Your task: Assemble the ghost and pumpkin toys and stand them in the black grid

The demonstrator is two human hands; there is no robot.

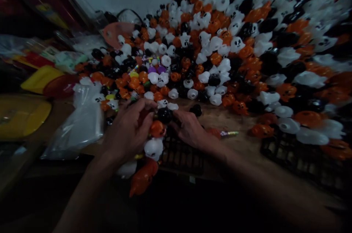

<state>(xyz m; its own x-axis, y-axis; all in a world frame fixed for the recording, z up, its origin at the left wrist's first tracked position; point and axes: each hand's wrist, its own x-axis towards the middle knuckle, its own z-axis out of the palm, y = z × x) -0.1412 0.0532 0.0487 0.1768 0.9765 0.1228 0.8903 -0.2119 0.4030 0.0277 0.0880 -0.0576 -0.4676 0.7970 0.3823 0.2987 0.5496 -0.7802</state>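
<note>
A black piece (164,115) lies between my two hands, with small white pieces just behind it. Thumb and fingers of my left hand (132,123) curl closed at its left side. My right hand (188,126) is closed at its right side; its fingertips are partly hidden. In front of the black piece, an orange piece (157,129), a white ghost piece (153,148) and a larger orange piece (143,178) follow in a line toward me, over the table's front edge.
A big heap of orange, white and black figures (214,46) covers the back and right. Clear plastic bags (84,115) lie at the left beside a yellow container (24,115). Dark racks (183,154) rest near the front edge. A thin colourful stick (229,133) lies by my right forearm.
</note>
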